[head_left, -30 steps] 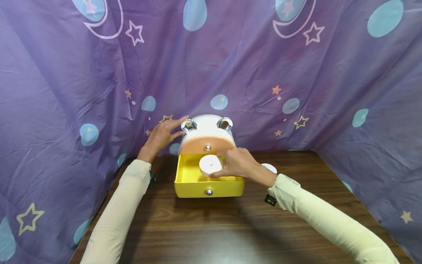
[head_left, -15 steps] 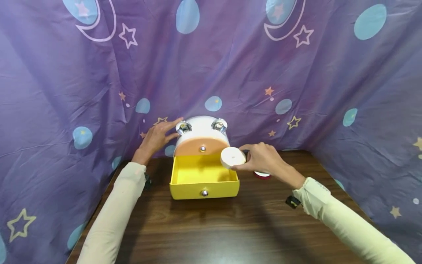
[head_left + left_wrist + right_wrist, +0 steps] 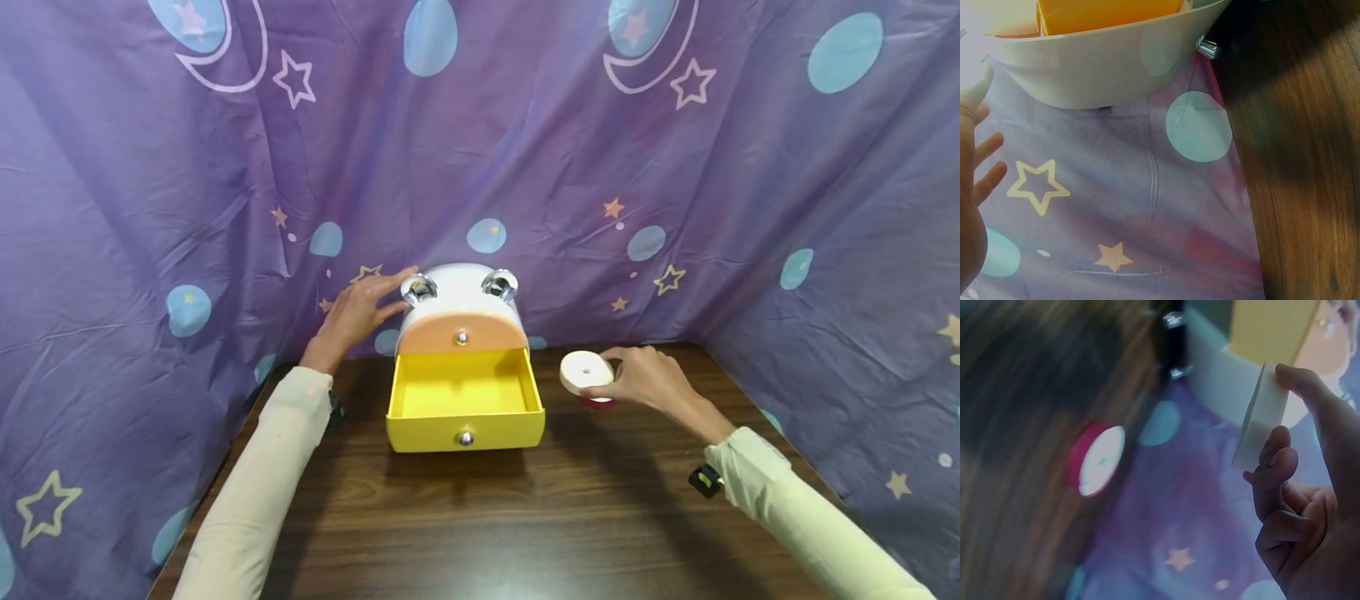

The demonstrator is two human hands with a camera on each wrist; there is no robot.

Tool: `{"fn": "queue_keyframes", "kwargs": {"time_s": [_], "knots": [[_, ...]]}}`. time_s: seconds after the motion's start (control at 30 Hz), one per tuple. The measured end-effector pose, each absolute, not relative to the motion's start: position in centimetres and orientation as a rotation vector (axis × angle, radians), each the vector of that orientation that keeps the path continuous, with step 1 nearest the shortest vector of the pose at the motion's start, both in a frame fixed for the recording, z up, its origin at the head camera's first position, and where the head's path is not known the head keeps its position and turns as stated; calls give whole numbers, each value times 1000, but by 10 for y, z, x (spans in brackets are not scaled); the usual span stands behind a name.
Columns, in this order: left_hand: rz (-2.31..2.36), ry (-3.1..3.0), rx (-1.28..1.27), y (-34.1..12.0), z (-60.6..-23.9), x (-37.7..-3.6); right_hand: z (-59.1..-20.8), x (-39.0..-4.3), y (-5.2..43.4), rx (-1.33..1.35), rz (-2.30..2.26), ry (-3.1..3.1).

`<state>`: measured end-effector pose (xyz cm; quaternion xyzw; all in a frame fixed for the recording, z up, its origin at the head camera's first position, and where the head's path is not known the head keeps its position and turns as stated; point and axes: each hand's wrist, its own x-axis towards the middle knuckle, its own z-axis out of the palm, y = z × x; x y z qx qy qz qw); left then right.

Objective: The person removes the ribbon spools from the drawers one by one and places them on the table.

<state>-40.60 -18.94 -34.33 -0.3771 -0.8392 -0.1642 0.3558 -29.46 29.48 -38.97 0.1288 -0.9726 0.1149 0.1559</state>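
Note:
My right hand pinches a thick white disc with a small hole in its middle between thumb and fingers, up over the table to the right of the cabinet. The right wrist view shows the white disc edge-on. A small white cabinet with silver ears stands at the back, its yellow lower drawer pulled out with nothing in it. My left hand rests with extended fingers against the cabinet's left side, by one ear. In the left wrist view, part of my left hand shows at the edge.
A red-rimmed disc with a white face lies on the dark wooden table, partly hidden in the head view behind the held disc. The orange upper drawer is closed. A purple curtain hangs behind and at the sides.
My right hand has lifted the white disc out of the yellow drawer and carried it right, to over the red-rimmed disc. My left hand has stayed at the cabinet.

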Motion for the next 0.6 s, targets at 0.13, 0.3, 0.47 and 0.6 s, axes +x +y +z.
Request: {"fn": "queue_keyframes", "kwargs": {"time_s": [0.13, 0.3, 0.47, 0.6], "knots": [[-419, -2180, -970, -190, -344, -407, -410, -298, 314, 306, 343, -2847], [-401, -2182, -969, -189, -343, -406, -442, -299, 334, 254, 357, -2893], [-402, -2199, -963, -189, -343, -405, -473, -294, 348, 210, 377, -2943], [-391, -2214, -952, -190, -343, -406, -490, -292, 354, 170, 385, -2963]]}}
